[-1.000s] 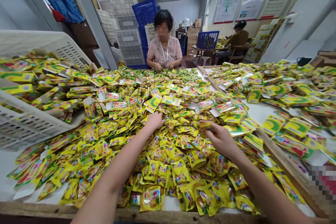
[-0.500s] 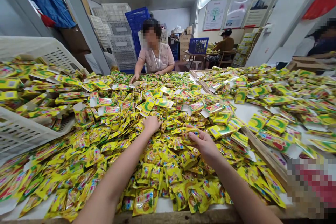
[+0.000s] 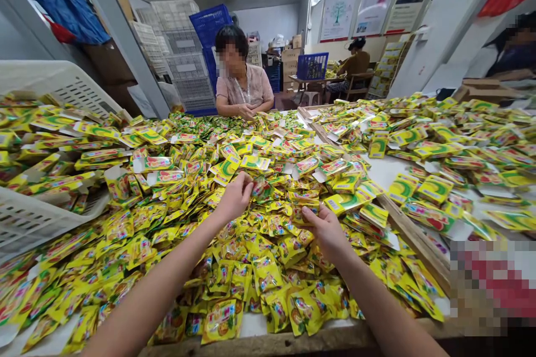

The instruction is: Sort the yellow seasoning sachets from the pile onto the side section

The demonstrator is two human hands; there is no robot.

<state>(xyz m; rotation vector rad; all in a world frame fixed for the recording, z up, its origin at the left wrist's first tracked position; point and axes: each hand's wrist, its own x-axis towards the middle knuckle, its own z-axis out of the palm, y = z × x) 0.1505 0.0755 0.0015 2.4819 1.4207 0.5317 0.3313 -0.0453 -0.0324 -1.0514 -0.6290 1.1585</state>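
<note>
- One blurred sachet (image 3: 262, 189) sits pinched in the left hand (image 3: 235, 196), over the pile.
- The right hand (image 3: 329, 231) grips a yellow packet (image 3: 300, 214) nearby.
- Loose sachets (image 3: 267, 274) heap the white surface (image 3: 254, 324).

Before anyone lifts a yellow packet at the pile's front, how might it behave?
The yellow packet probably flexes, as it looks thin-skinned and creased. Its gloss suggests slipperiness. Being flattish, it should slide rather than roll.

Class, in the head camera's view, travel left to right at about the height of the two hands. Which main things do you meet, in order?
White crate → left hand → small packet at its fingertips → right hand → wooden strip → yellow boxes beyond the strip.
</note>
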